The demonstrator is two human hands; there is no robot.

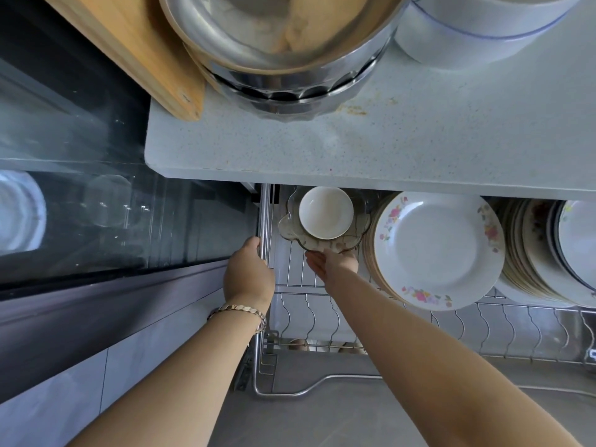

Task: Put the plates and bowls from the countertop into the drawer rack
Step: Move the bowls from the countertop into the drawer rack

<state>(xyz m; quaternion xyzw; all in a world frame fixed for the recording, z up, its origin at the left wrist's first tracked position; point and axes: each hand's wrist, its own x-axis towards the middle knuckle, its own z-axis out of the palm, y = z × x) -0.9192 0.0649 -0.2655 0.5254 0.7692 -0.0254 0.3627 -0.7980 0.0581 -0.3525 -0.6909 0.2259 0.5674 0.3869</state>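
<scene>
- Rack [516, 321]: drawer drawn out under countertop [387, 140]; stiff wire, left hand [248, 272] curled round its left rail [265, 208]
- Steel bowls [283, 43]: nested on countertop, yet to go; likely light, tough, slick; take by rim
- Plates [435, 250]: stacked on edge in rack; heavy together, chip easily; lift few, by opposite edges
- Glass dish [290, 225]: rear left of rack, scalloped, fragile, slippery; right hand [332, 266] palm-up at near rim, grip cannot be told
- White bowl [325, 211]: sits in dish, probably loose; may slide if tilted, keep level
</scene>
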